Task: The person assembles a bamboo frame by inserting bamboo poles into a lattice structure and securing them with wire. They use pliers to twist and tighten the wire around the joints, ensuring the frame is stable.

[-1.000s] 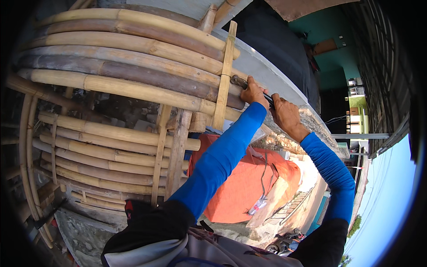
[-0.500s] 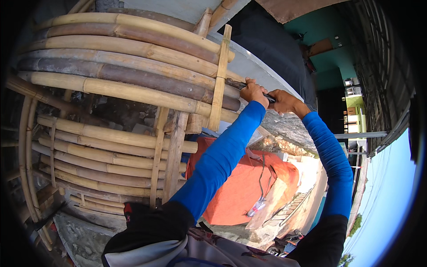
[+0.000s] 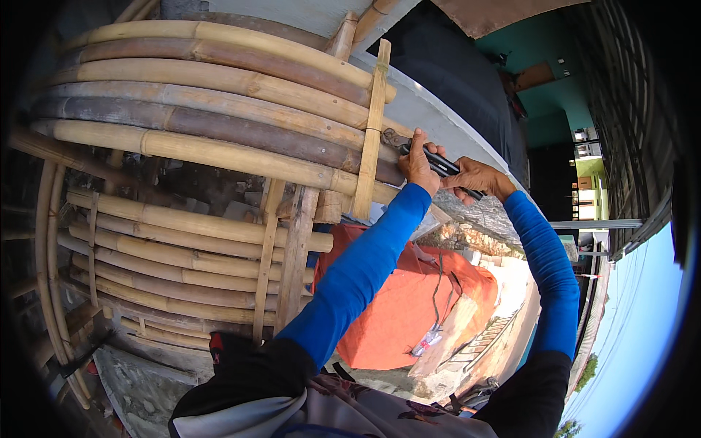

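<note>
My left hand (image 3: 418, 164) wraps round a pair of pliers (image 3: 442, 162) with black handles and a dark, rusty-looking head. The head is near the bamboo poles' cut ends, just right of an upright split-bamboo strip (image 3: 372, 131). Whether its jaws touch a pole or grip anything is too small to tell. My right hand (image 3: 478, 179) is closed round the far end of the handles, to the right of my left hand. The strip crosses a row of long bamboo poles (image 3: 219, 91), tan, grey and brown, near their right ends.
Below is a second bamboo panel (image 3: 175, 255) beside a wooden post (image 3: 296, 252). An orange tarp (image 3: 394, 299) covers something under my arms. A dark cloth (image 3: 453, 80) hangs behind a pale ledge (image 3: 423, 102). A wooden ladder (image 3: 478, 343) lies farther off.
My right hand has shifted slightly down and right along the handles, and more of the pliers shows. The bamboo frame sits slightly farther right in the view.
</note>
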Motion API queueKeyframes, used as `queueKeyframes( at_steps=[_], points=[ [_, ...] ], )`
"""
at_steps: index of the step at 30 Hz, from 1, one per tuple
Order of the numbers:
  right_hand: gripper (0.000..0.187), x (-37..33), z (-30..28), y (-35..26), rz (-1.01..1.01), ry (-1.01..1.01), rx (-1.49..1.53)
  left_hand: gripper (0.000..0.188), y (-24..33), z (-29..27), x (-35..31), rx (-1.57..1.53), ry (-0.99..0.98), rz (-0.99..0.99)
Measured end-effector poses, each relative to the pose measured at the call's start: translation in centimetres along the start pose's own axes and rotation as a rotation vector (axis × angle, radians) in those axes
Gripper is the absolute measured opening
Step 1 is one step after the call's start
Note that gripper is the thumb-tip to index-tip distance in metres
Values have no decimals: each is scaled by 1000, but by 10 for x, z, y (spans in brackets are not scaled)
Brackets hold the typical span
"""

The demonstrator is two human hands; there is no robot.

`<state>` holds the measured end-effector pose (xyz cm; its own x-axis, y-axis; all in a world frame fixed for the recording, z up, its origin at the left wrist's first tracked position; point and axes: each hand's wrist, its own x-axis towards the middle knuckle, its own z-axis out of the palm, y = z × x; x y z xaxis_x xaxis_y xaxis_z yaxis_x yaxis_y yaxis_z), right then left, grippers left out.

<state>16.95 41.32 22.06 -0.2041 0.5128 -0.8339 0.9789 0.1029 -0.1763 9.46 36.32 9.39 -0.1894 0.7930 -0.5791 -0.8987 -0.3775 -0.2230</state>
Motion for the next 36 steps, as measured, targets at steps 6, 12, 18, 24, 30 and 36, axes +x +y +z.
queueKeyframes(
  at_steps=[6, 12, 18, 24, 30, 36],
  points=[
    [31, 16, 72, 36, -373, 998, -911, 33, -8, 10, 9, 64, 196, 165],
    [29, 32, 46, 73, -587, 545, -556, 46, -6, -7, -7, 193, 69, -54],
    [44, -3, 23, 19, -32, -64, 199, 39, 13, -19, -7, 162, -167, -108],
    [33, -4, 55, 47, -380, 769, -889, 28, -3, 0, 2, 51, 53, 37],
    [34, 16, 53, 58, -482, 531, -689, 42, -2, -19, 12, 175, -27, -2],
    [32, -10, 19, 25, 48, -204, 293, 47, 0, -2, -9, 197, 78, -31]
  ],
)
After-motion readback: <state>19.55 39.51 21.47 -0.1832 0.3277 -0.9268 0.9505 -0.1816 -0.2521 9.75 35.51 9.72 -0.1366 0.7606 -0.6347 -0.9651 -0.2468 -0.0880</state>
